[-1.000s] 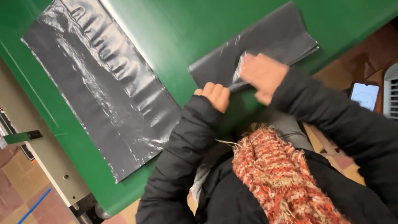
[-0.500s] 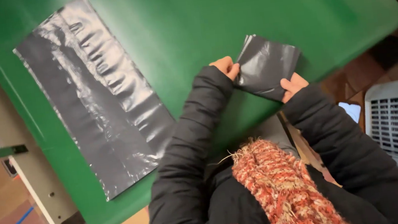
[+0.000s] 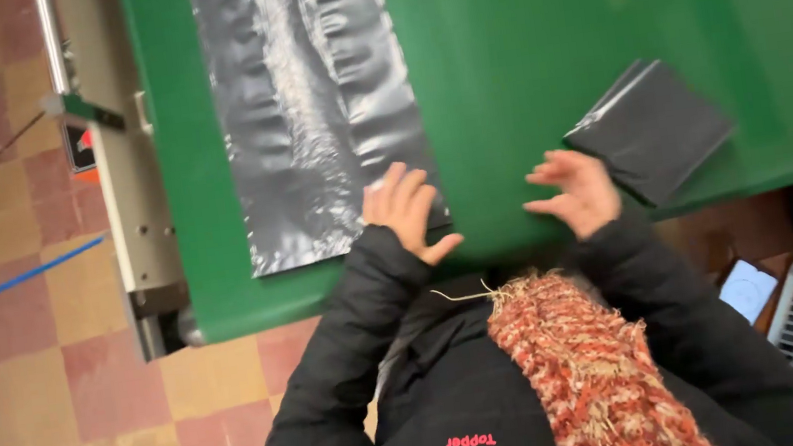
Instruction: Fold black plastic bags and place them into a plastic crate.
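**Open hands over the green table**

The left hand [image 3: 407, 210] is hovering with its fingers spread and slightly curled, holding nothing. Its fingertips are lying over the near corner of the flat grey plastic sheet [image 3: 316, 102], which is stretching away from the hand across the green table [image 3: 516, 47]; whether the fingers are actually pressing on the plastic cannot be told.

The right hand [image 3: 574, 191] is also standing open, fingers fanned and bent, gripping nothing. Just beyond and to the outer side of this hand, the folded grey plastic bag [image 3: 652, 129] is lying flat on the table, near the table's front edge, close to the fingertips but apart from them. Bare green table is showing between the two hands.

Below both hands, black jacket sleeves [image 3: 353, 359] are reaching up, and a red and cream knitted scarf [image 3: 586, 371] is hanging between them. Off to the far side of the left hand, a metal rail [image 3: 125, 186] is running along the table's edge above a checked tile floor [image 3: 28, 420].
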